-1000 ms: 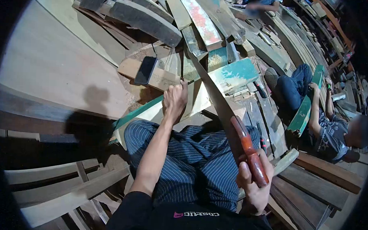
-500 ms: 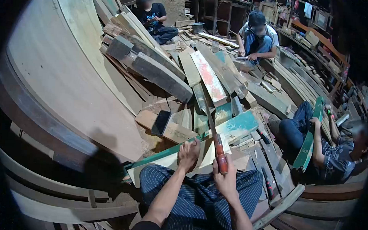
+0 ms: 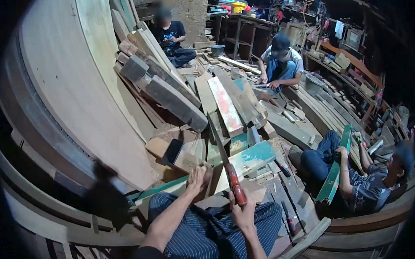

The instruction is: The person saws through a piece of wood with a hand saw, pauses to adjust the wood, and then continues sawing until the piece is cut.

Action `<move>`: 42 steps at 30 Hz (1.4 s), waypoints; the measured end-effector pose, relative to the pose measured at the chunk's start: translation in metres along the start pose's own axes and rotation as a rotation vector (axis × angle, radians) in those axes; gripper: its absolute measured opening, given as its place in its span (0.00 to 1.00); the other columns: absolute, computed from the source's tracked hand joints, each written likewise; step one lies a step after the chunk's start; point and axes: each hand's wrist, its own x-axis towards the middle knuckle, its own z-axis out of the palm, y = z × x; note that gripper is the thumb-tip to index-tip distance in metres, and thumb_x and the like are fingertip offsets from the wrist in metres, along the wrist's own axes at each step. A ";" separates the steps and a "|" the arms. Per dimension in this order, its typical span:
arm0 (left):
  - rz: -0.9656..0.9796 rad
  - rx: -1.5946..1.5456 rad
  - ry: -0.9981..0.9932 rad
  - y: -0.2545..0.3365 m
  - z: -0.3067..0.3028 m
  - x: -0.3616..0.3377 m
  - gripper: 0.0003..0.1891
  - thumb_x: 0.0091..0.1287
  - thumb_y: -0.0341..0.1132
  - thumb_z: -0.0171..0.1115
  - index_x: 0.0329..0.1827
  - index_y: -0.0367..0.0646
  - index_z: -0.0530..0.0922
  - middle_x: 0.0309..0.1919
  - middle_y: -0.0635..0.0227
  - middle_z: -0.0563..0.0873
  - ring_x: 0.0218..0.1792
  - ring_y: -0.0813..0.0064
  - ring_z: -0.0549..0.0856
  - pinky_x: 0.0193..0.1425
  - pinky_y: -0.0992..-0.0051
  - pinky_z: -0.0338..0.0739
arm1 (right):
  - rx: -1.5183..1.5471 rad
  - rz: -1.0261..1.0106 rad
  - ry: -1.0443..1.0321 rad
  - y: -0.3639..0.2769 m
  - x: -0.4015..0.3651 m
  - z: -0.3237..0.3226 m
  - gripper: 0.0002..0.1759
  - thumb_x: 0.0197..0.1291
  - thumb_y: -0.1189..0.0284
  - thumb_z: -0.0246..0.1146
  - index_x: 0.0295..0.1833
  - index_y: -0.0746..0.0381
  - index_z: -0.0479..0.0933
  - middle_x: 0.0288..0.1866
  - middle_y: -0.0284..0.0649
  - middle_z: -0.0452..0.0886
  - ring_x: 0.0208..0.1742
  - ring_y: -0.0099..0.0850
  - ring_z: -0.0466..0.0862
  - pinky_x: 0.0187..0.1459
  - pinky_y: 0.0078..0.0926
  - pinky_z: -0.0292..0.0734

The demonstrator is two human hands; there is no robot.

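Note:
My right hand [image 3: 244,213] is wrapped round the red-brown wooden handle [image 3: 235,185] of a long-bladed tool. Its narrow dark blade [image 3: 219,141] points forward and slightly left; whether it has teeth is not visible. My left hand [image 3: 197,182], a little blurred, is closed at a piece of wood [image 3: 207,180] just left of the handle, its fingers partly hidden. Across my knees and beyond them lies a pale board with green paint [image 3: 166,189]. Another pale board with turquoise paint [image 3: 252,157] extends to the right of the blade.
A dark phone [image 3: 172,151] rests on a wood block. Stacked beams [image 3: 176,103] and a red-stained board [image 3: 225,104] lie ahead. A red-and-black handled tool [image 3: 289,220] is at my right. Three people sit around; the one at right holds a green board [image 3: 335,172]. Large curved panels [image 3: 75,106] stand left.
The view has tilted up and shifted, so the scene sits further left. The blade leans more to the left, and both hands keep their holds close together.

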 end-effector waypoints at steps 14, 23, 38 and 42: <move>-0.116 -0.079 0.016 -0.032 -0.026 0.037 0.23 0.71 0.43 0.49 0.33 0.30 0.84 0.32 0.37 0.84 0.38 0.41 0.86 0.46 0.49 0.80 | 0.060 0.051 0.058 0.050 0.030 0.060 0.14 0.66 0.69 0.63 0.36 0.69 0.73 0.22 0.52 0.75 0.23 0.37 0.74 0.29 0.37 0.71; 0.011 -0.211 0.061 -0.086 -0.195 -0.026 0.15 0.71 0.41 0.51 0.43 0.39 0.81 0.36 0.50 0.85 0.42 0.48 0.84 0.46 0.55 0.77 | 0.046 -0.067 0.129 0.040 0.036 0.072 0.15 0.69 0.66 0.60 0.40 0.69 0.72 0.24 0.49 0.73 0.26 0.32 0.72 0.31 0.35 0.70; 0.094 -0.231 -0.112 -0.080 -0.085 -0.047 0.30 0.65 0.46 0.64 0.64 0.37 0.70 0.56 0.48 0.78 0.60 0.48 0.76 0.64 0.58 0.69 | 0.154 -0.006 0.207 0.074 0.022 0.078 0.12 0.65 0.70 0.64 0.43 0.69 0.74 0.26 0.53 0.74 0.26 0.37 0.73 0.32 0.34 0.72; 0.133 -0.326 -0.188 -0.075 -0.049 -0.034 0.38 0.58 0.46 0.71 0.68 0.35 0.67 0.58 0.46 0.76 0.62 0.48 0.73 0.67 0.58 0.66 | 0.215 0.057 0.223 0.074 0.027 0.073 0.12 0.66 0.70 0.64 0.43 0.70 0.74 0.25 0.44 0.73 0.27 0.29 0.72 0.31 0.30 0.70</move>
